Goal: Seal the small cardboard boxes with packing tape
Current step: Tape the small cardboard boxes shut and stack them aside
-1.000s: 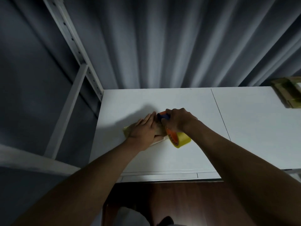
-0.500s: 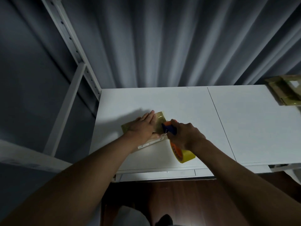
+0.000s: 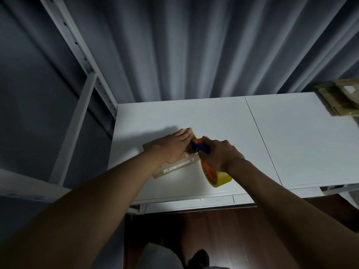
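Head view: a flat brown cardboard box (image 3: pixel 174 167) lies on the white table (image 3: pixel 213 121), near its left front, long axis slanting from near-left to far-right. Left hand (image 3: pixel 174 147) presses flat on top, fingers straight and together. Right hand (image 3: pixel 218 155), just right of the box, grips an orange-and-blue dispenser (image 3: pixel 199 146) at its right end; yellow roll (image 3: pixel 216 175) hangs nearer. Another taped box (image 3: pixel 338 100) sits far right.

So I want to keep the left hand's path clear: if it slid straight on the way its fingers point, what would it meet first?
Probably nothing soon. The left hand lies flat on the small box, fingers pointing toward bare table, then the curtain. Depth is uncertain.
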